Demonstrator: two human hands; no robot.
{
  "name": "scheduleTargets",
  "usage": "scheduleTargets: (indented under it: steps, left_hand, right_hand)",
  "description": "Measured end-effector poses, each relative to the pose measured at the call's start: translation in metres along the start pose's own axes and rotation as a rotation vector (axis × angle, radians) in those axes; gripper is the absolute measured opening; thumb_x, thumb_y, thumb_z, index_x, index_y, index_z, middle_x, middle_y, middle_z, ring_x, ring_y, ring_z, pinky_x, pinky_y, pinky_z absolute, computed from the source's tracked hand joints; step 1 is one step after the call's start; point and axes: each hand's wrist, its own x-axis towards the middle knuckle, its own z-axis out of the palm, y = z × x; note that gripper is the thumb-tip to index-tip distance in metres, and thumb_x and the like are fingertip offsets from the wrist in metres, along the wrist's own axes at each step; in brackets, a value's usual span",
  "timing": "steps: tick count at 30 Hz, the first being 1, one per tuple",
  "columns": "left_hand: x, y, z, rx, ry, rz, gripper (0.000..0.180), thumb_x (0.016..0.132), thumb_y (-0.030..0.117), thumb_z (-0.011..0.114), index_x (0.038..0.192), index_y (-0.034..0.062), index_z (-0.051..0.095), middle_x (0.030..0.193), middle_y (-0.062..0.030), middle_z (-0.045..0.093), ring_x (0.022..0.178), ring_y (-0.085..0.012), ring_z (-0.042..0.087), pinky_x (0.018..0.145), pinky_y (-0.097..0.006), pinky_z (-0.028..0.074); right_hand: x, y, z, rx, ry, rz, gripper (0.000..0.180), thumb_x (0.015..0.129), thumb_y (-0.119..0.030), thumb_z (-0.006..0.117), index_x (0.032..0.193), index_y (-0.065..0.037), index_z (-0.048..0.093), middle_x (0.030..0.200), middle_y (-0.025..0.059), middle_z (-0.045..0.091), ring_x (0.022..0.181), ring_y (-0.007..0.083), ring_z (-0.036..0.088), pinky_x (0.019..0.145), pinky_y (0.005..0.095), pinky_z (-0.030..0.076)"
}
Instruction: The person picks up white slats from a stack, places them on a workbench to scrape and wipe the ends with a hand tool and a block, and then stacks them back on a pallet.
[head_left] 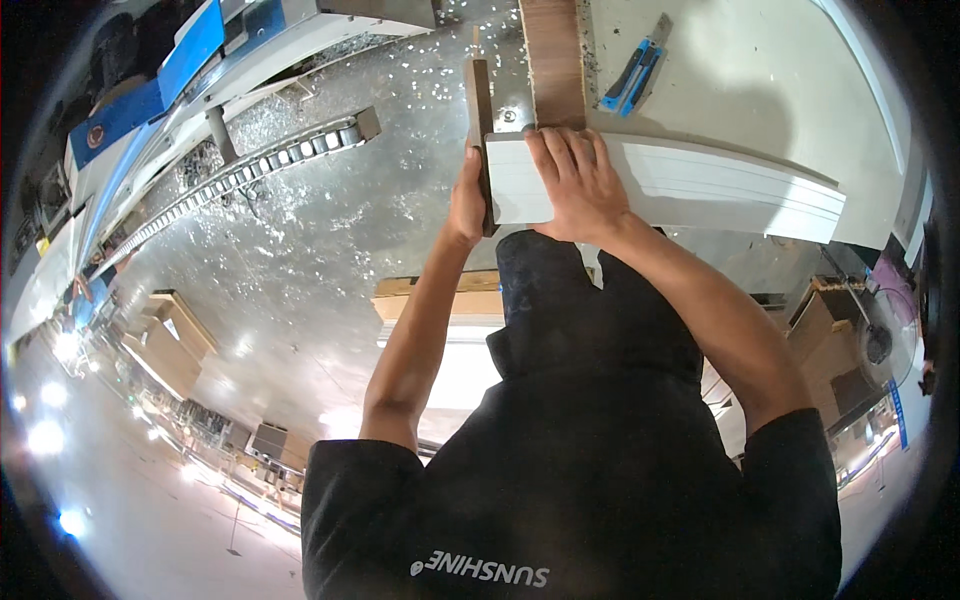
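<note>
A bundle of long white slats (720,185) runs across the near edge of a pale worktable (740,60), its left end sticking out past the table. My right hand (580,185) spans the bundle near that end, fingers at the far edge and thumb at the near edge. Upright against the slats' left end stands a narrow brown wooden board (480,100). My left hand (465,200) is pressed along the board's left side, holding it there; most of its fingers are hidden. Beyond the bundle a blue utility knife (637,72) lies on the tabletop.
A brown wooden strip (556,65) lines the table's left side. At the left are a machine with blue panels (190,45) and a roller track (250,170). White scraps litter the grey floor (330,220). Cardboard boxes (165,345) stand at the lower left.
</note>
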Motion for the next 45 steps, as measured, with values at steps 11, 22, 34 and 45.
scheduleTargets:
  steps: [11,22,34,45]
  left_hand:
    - [0.002,-0.009,0.005,0.437,0.211,0.476,0.061,0.118,0.041,0.036,0.163,-0.0004,0.039,0.148,-0.0183,0.060,0.133,-0.0277,0.058,0.116,-0.041,0.042]
    - [0.011,0.108,0.179,1.311,0.230,1.106,0.039,0.098,0.024,0.070,0.129,0.0008,0.065,0.111,-0.0218,0.070,0.104,-0.0376,0.068,0.095,-0.052,0.051]
    - [0.086,0.047,0.268,1.775,0.216,0.816,0.067,0.089,0.050,0.080,0.136,0.0050,0.063,0.127,-0.0155,0.066,0.125,-0.0319,0.062,0.109,-0.044,0.047]
    - [0.061,0.108,0.165,1.040,0.168,1.047,0.045,0.100,0.023,0.071,0.139,0.0025,0.059,0.122,-0.0190,0.065,0.105,-0.0330,0.068,0.090,-0.042,0.056]
  right_hand:
    - [-0.001,-0.004,-0.003,0.032,0.002,0.010,0.134,0.057,-0.057,0.096,0.159,0.004,0.034,0.151,0.0219,0.045,0.143,0.0405,0.043,0.121,0.0584,0.030]
    - [-0.004,0.001,0.006,-0.077,-0.087,-0.052,0.124,0.068,-0.064,0.086,0.161,0.001,0.036,0.156,0.0251,0.046,0.146,0.0427,0.041,0.128,0.0619,0.024]
    - [-0.012,-0.002,0.012,0.005,0.176,-0.059,0.069,0.099,-0.034,0.052,0.157,0.001,0.044,0.146,0.0212,0.054,0.135,0.0361,0.053,0.116,0.0594,0.041]
    - [-0.002,-0.002,-0.009,-0.052,-0.037,-0.046,0.116,0.067,-0.055,0.086,0.157,0.003,0.041,0.151,0.0207,0.051,0.143,0.0368,0.047,0.124,0.0552,0.029]
